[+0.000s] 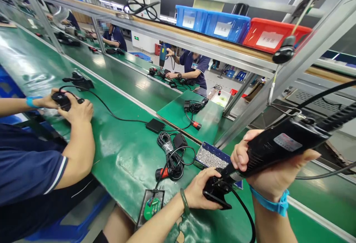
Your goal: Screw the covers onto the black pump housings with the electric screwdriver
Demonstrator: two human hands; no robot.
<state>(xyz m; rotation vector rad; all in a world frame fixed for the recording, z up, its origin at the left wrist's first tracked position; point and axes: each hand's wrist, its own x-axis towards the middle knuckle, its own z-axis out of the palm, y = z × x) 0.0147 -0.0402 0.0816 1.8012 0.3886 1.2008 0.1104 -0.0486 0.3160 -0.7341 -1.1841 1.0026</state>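
My right hand [267, 165] is wrapped round a black electric screwdriver [280, 144], tilted with its tip down on a small black adapter housing [217, 194]. My left hand [201, 193] grips that housing on the green belt [125, 157]. A cable runs from the housing towards me. Just behind the housing sits a blue tray of small screws [210, 157].
An open black case with a green circuit board [151, 206] lies at the near edge. Coiled black cables with adapters [172, 154] lie on the belt. A co-worker's hands at left hold a black part [63, 100]. Other people work across the line; blue and red bins [225, 26] sit overhead.
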